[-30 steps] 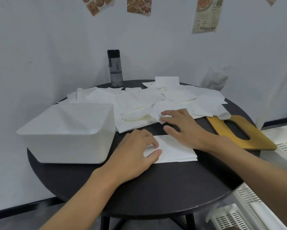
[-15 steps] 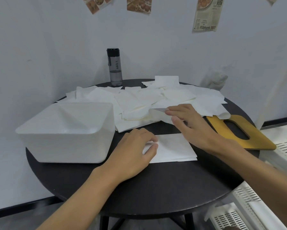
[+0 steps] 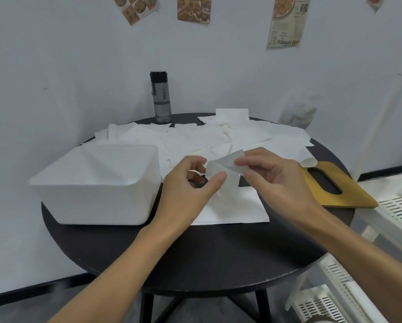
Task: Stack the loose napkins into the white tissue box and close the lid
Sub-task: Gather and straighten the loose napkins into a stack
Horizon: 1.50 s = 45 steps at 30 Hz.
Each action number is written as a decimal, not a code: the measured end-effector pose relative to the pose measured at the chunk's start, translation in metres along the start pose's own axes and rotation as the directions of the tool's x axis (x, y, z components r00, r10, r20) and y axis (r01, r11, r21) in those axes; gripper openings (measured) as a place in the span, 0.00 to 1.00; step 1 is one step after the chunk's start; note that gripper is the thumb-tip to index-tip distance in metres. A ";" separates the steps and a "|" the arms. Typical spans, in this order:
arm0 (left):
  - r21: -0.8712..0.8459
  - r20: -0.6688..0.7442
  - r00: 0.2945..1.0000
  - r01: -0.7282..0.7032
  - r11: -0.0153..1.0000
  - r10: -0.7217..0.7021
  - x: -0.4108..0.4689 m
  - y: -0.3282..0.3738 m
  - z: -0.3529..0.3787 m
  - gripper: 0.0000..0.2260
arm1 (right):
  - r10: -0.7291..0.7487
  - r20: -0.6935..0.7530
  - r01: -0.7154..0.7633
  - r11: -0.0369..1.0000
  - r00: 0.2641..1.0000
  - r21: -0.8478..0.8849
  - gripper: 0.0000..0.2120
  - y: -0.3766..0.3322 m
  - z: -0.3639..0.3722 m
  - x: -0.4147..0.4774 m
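1 napkin (image 3: 225, 164) pinched at edges, left hand (image 3: 188, 184), right hand (image 3: 273, 180), seemingly above stack (image 3: 238, 212)

The napkins (image 3: 218, 138) and box (image 3: 97, 183) are white, the table (image 3: 218, 252) black, the lid (image 3: 349, 194) mustard yellow.

left hand (image 3: 190, 183) + right hand (image 3: 274, 180) pinch napkin (image 3: 223, 166) | white tissue box (image 3: 97, 185) left | table (image 3: 218, 257)
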State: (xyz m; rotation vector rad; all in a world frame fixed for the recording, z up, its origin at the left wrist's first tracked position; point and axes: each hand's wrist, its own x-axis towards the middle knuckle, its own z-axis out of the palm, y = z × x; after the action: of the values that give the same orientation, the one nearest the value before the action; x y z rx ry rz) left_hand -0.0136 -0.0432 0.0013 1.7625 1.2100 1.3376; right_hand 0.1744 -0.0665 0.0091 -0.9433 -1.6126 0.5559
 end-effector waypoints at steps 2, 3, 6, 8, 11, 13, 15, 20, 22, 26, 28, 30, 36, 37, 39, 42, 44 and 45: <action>0.028 0.004 1.000 -0.015 1.000 0.015 -0.001 -0.001 0.000 0.05 | 0.014 0.010 -0.014 1.000 1.000 -0.024 0.15 0.003 0.000 -0.005; 0.036 0.002 1.000 -0.016 0.999 0.016 -0.002 -0.002 -0.001 0.03 | 0.020 0.010 -0.020 0.999 1.000 -0.032 0.15 0.004 0.000 -0.007; 0.039 -0.004 1.000 -0.005 0.999 0.005 -0.002 -0.007 -0.003 0.08 | -0.013 0.003 0.013 0.989 1.000 -0.147 0.13 0.006 -0.005 -0.012; 0.000 -0.011 1.000 0.000 1.000 0.000 -0.002 -0.008 -0.003 0.10 | -0.037 0.023 0.042 0.970 0.999 -0.241 0.10 0.009 -0.010 -0.015; -0.034 -0.022 1.000 -0.020 0.999 0.019 -0.004 -0.007 -0.005 0.11 | -0.006 0.011 0.008 0.975 1.000 -0.221 0.11 0.015 -0.016 -0.019; -0.046 -0.017 1.000 -0.025 0.999 0.025 -0.006 -0.007 -0.007 0.12 | 0.060 -0.056 -0.065 0.993 0.997 -0.098 0.13 0.016 -0.019 -0.018; -0.087 0.006 0.999 -0.032 0.996 0.032 -0.008 -0.005 -0.008 0.14 | 0.139 -0.109 -0.149 0.985 0.984 -0.092 0.11 0.019 -0.021 -0.012; -0.201 0.056 0.994 -0.083 0.976 0.096 -0.007 -0.003 -0.010 0.17 | 0.342 -0.076 -0.343 0.939 0.937 -0.010 0.14 0.025 -0.019 0.005; -0.239 0.078 0.991 -0.085 0.967 0.106 -0.007 -0.003 -0.010 0.17 | 0.376 -0.064 -0.372 0.926 0.925 0.065 0.20 0.023 -0.018 0.009; -0.287 0.112 0.985 -0.092 0.954 0.129 -0.007 -0.003 -0.011 0.15 | 0.426 -0.045 -0.414 0.896 0.904 0.162 0.22 0.025 -0.021 0.021; -0.296 0.131 0.982 -0.095 0.950 0.139 -0.007 -0.003 -0.012 0.15 | 0.415 -0.065 -0.398 0.899 0.908 0.182 0.17 0.027 -0.021 0.026; -0.313 0.147 0.980 -0.081 0.946 0.133 -0.008 -0.004 -0.013 0.19 | 0.406 -0.096 -0.378 0.899 0.909 0.219 0.11 0.028 -0.022 0.028; -0.286 0.095 0.986 -0.105 0.952 0.137 -0.009 0.001 -0.014 0.12 | 0.380 -0.094 -0.349 0.905 0.920 0.244 0.12 0.028 -0.033 0.025; -0.290 0.059 0.991 -0.102 0.952 0.124 -0.008 0.002 -0.014 0.12 | 0.373 -0.089 -0.343 0.908 0.924 0.240 0.12 0.027 -0.034 0.024; -0.303 -0.024 0.995 -0.104 0.947 0.101 -0.006 0.002 -0.014 0.12 | 0.358 -0.089 -0.332 0.917 0.929 0.220 0.11 0.026 -0.036 0.022; -0.307 -0.113 0.990 -0.119 0.944 0.088 -0.003 -0.001 -0.014 0.13 | 0.321 -0.102 -0.300 0.936 0.941 0.183 0.08 0.020 -0.036 0.019; -0.186 -0.166 0.981 -0.128 0.974 0.098 -0.004 -0.003 -0.014 0.12 | 0.290 -0.119 -0.276 0.954 0.950 0.120 0.07 0.017 -0.037 0.017; -0.117 -0.184 0.976 -0.135 0.984 0.112 -0.004 -0.004 -0.013 0.11 | 0.282 -0.122 -0.272 0.958 0.952 0.091 0.07 0.015 -0.037 0.015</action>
State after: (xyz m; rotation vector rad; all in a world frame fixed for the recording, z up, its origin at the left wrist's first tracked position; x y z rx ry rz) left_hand -0.0275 -0.0465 0.0004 1.6791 1.0927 1.6377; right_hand 0.2134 -0.0506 0.0163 -1.1368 -1.3390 0.7239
